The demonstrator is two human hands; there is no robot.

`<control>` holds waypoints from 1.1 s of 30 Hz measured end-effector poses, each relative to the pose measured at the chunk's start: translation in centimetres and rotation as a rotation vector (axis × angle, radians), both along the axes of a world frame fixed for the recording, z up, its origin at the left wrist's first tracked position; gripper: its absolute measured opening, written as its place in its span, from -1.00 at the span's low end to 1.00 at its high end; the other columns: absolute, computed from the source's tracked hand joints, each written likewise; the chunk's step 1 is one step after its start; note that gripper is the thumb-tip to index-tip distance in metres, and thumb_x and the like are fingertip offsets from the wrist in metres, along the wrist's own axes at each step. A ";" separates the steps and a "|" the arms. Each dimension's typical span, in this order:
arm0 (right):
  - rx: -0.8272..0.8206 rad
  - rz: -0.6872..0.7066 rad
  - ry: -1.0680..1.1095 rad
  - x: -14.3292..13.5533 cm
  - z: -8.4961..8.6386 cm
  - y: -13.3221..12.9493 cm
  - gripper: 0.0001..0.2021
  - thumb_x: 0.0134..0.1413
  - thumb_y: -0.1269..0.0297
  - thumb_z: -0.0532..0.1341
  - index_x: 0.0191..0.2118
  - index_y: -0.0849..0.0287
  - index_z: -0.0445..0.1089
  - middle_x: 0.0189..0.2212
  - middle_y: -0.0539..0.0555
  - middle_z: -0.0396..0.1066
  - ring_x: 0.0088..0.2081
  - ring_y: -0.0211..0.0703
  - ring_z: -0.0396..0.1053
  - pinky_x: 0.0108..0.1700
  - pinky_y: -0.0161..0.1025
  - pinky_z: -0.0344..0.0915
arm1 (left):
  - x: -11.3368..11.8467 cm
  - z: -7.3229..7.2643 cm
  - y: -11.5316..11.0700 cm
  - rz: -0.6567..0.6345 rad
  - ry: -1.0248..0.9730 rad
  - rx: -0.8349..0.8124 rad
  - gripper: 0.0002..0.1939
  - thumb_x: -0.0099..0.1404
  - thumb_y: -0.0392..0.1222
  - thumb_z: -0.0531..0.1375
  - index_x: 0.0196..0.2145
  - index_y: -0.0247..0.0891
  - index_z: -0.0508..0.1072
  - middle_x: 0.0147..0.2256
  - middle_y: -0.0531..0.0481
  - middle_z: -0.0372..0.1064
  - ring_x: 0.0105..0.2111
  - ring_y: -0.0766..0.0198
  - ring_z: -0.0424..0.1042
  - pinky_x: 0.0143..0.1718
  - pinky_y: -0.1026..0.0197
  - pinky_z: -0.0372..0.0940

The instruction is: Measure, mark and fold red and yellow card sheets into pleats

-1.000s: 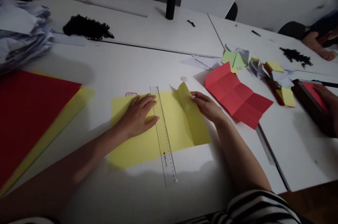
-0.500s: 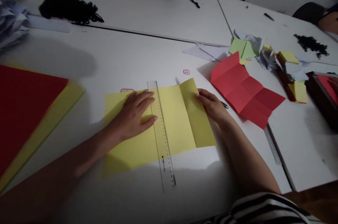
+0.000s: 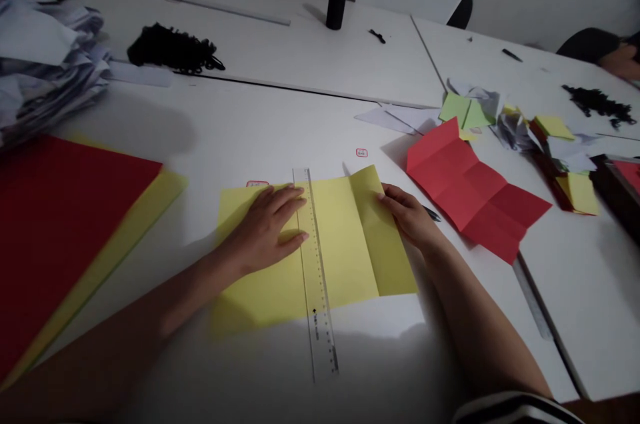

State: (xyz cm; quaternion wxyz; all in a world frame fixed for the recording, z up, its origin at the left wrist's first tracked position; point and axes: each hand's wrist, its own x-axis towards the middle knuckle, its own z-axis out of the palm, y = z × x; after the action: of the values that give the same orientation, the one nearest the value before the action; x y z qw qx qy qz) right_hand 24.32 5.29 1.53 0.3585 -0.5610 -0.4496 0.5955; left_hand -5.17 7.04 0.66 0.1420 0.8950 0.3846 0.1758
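Observation:
A yellow paper sheet (image 3: 345, 244) lies flat on the white table (image 3: 280, 124) in front of me. A clear plastic ruler (image 3: 316, 277) lies across it, running front to back. My left hand (image 3: 267, 227) presses flat on the paper, fingertips against the ruler's left edge. At the sheet's right edge, my right hand (image 3: 410, 214) rests on a creased strip of the paper, fingers curled over its edge. A dark pen (image 3: 431, 214) lies just beyond that hand.
A creased red sheet (image 3: 470, 187) lies to the right, with a heap of small coloured papers (image 3: 525, 127) behind it. Large red and yellow sheets (image 3: 60, 224) cover the left. A paper pile (image 3: 45, 71), black thread clumps (image 3: 173, 51), a black spool (image 3: 337, 3) and another person's hand (image 3: 620, 57) are farther off.
The right strip of the yellow sheet, lifted a second ago, now lies nearly flat under my right hand. My left hand stays on the ruler. The view shifted slightly.

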 end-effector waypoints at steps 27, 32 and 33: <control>-0.004 -0.003 0.075 -0.5 -0.1 0.1 -0.61 0.08 -0.07 0.20 -0.03 -0.01 0.36 -0.24 0.00 0.48 -0.33 -0.11 0.44 -0.30 -0.22 0.33 | -0.7 0.0 -0.1 -0.009 0.072 0.029 -0.44 0.25 0.00 0.18 0.16 -0.21 0.20 0.21 -0.15 0.12 0.25 0.00 0.06 0.28 -0.17 -0.04; 0.005 0.008 0.099 -0.6 0.0 0.1 -0.63 0.10 -0.04 0.20 -0.03 0.01 0.37 -0.24 0.00 0.47 -0.33 -0.13 0.43 -0.30 -0.24 0.32 | -0.8 0.1 0.0 -0.008 0.075 0.018 -0.44 0.24 -0.01 0.19 0.16 -0.19 0.21 0.21 -0.14 0.12 0.25 -0.02 0.07 0.27 -0.18 -0.02; 0.003 0.009 0.101 -0.6 0.0 0.1 -0.63 0.10 -0.04 0.19 -0.03 0.00 0.37 -0.24 0.00 0.47 -0.33 -0.13 0.43 -0.30 -0.24 0.32 | -0.8 0.1 0.0 -0.008 0.075 0.015 -0.44 0.24 -0.01 0.19 0.16 -0.18 0.21 0.21 -0.13 0.12 0.24 -0.02 0.07 0.27 -0.18 -0.02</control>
State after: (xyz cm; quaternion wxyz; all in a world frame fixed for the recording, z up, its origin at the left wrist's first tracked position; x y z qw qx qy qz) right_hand 23.76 5.39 1.57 0.3789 -0.5274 -0.4345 0.6241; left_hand -5.94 7.01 0.74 0.1215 0.9035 0.3846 0.1445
